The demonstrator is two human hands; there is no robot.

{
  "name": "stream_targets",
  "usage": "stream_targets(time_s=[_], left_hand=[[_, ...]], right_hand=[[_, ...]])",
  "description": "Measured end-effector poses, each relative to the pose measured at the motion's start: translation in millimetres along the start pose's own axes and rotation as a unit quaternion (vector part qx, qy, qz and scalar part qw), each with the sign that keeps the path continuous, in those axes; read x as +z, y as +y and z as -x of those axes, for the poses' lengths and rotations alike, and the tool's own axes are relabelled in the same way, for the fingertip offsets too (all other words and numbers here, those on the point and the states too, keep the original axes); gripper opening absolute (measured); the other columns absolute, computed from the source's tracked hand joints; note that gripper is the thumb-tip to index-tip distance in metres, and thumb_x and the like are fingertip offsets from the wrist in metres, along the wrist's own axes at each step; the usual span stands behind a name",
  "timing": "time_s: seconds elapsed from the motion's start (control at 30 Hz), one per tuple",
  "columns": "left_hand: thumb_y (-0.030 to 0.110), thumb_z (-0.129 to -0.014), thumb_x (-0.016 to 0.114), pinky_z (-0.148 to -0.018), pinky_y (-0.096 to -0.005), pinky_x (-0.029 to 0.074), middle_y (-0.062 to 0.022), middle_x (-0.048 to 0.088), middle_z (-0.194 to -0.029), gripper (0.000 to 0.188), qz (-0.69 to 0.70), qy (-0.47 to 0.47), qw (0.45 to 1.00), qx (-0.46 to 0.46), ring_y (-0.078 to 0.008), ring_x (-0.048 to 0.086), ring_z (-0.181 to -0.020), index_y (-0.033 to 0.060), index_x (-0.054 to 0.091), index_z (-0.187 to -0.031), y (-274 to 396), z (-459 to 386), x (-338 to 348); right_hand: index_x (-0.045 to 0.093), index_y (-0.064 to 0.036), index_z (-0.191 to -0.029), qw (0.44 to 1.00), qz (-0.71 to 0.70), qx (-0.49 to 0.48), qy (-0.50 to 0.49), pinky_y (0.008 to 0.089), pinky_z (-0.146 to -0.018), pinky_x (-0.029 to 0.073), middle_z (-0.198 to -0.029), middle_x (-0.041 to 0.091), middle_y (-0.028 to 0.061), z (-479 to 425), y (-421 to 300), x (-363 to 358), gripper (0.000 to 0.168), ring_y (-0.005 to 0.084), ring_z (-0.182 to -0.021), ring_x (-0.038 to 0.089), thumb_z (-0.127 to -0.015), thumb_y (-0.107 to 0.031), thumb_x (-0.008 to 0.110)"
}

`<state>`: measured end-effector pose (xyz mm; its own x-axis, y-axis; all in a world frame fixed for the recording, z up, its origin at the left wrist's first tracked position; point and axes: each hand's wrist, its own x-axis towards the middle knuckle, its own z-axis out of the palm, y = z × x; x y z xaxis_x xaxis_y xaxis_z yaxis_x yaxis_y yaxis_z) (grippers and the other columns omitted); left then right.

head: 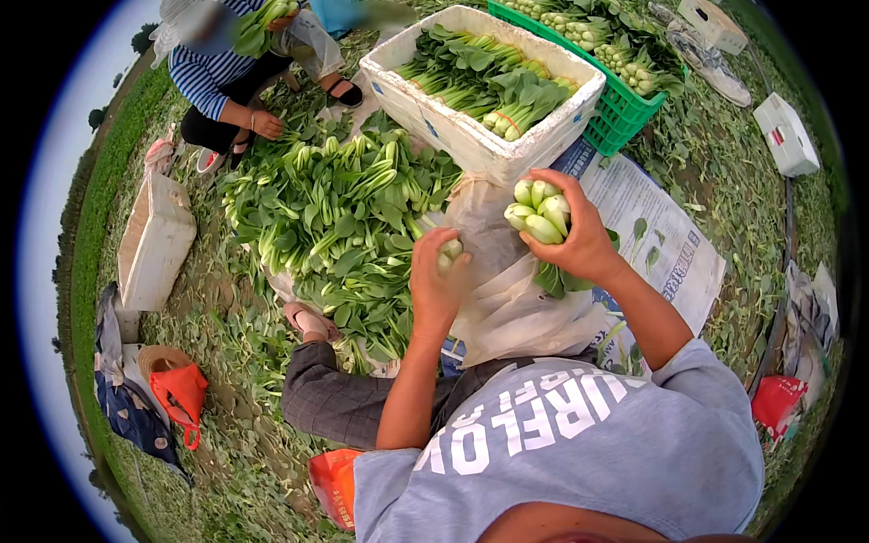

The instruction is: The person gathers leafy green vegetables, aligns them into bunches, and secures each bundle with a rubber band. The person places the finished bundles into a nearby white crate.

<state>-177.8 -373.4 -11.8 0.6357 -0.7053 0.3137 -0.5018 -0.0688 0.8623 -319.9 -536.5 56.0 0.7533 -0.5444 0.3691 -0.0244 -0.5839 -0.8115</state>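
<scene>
My right hand (577,231) grips a bunch of bok choy (543,214), its pale green bases up and its leaves hanging below. To its left, my left hand (434,282) is closed around more bok choy (446,258); the fingers hide most of it. Translucent plastic sheeting (502,285) covers my lap beneath both hands. A broad heap of loose bok choy (326,210) lies on the ground to the left of my left hand. Beyond my hands stands a white foam box (434,115) that holds several bok choy bunches (516,102), some bound with bands.
A green plastic crate (614,129) of bok choy stands behind the foam box. Across the heap a person (217,81) in a striped top crouches, holding greens. Printed sheeting (658,224) lies at right. An empty-looking foam box (159,237) and an orange bag (180,394) are at left.
</scene>
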Motion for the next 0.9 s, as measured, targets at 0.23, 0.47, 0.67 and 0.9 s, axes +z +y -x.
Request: stream_targets(time_s=[0.23,0.47,0.67,0.9], left_hand=[[0.003,-0.082,0.066,-0.089,-0.0282,0.044,-0.0062,0.059,-0.110,0.030,0.118,-0.025,0.992,-0.033,-0.0159,0.055,-0.101,0.0041,0.054,-0.110,34,-24,-46],[0.001,-0.079,0.070,-0.094,-0.0297,0.042,-0.0105,0.057,-0.121,0.039,0.157,-0.119,0.965,0.175,-0.0182,0.054,-0.109,0.0032,0.054,-0.115,97,-87,-50],[-0.003,-0.081,0.065,-0.091,-0.0265,0.042,-0.0050,0.056,-0.120,0.038,0.316,-0.039,0.946,0.058,-0.0134,0.053,-0.104,0.0044,0.057,-0.117,108,-94,-14],[0.006,-0.088,0.048,-0.093,-0.0288,0.042,-0.0095,0.052,-0.118,0.038,0.589,0.030,0.800,-0.111,-0.0159,0.051,-0.105,0.0028,0.046,-0.126,112,-69,31]], right_hand=[[0.043,-0.009,-0.129,1.000,-0.020,0.015,-0.010,0.0344,-0.095,0.043,-0.122,0.053,0.0121,-4,-15,-16,0.068,0.0256,-0.111,0.055,-0.068,-0.008,0.074],[0.043,-0.008,-0.130,0.986,-0.133,-0.101,-0.002,0.0319,-0.096,0.041,-0.122,0.051,0.0080,-56,-57,-39,0.072,0.0193,-0.111,0.052,-0.066,-0.009,0.075],[0.042,-0.007,-0.130,0.986,-0.096,-0.096,-0.093,0.0329,-0.098,0.040,-0.121,0.051,0.0087,-74,-76,-68,0.073,0.0193,-0.112,0.051,-0.066,-0.009,0.075],[0.043,-0.009,-0.130,0.986,0.019,-0.059,-0.156,0.0341,-0.092,0.043,-0.117,0.053,0.0109,-72,-70,-63,0.069,0.0229,-0.106,0.055,-0.068,-0.012,0.074]])
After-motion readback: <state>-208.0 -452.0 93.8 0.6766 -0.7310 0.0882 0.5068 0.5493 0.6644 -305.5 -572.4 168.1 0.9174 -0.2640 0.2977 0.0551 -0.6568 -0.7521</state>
